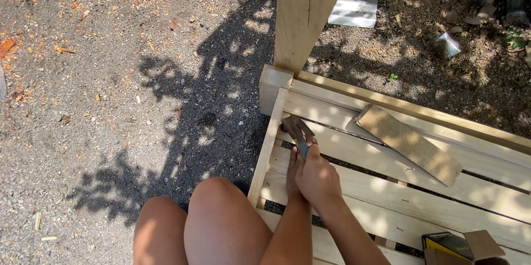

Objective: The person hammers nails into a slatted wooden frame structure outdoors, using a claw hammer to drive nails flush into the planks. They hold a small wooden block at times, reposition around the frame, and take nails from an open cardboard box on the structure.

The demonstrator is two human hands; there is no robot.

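Pressing both hands together on a small dark tool [297,132], a seated person works at the near-left end of a pale wooden slatted frame [354,176] that lies on gravel ground [110,105]. The right hand [318,179] is closed around the tool's handle; the left hand [293,174] lies tucked against it, fingers curled, though whether it grips the tool itself cannot be told. The tool's broad head rests on a slat just beside the corner post [301,16]. Judging by the scene, the frame looks largely assembled, its slats in place, with finishing apparently in hand: a sanding block [409,143] lies on the slats well apart, a small open box [459,245] nearer.
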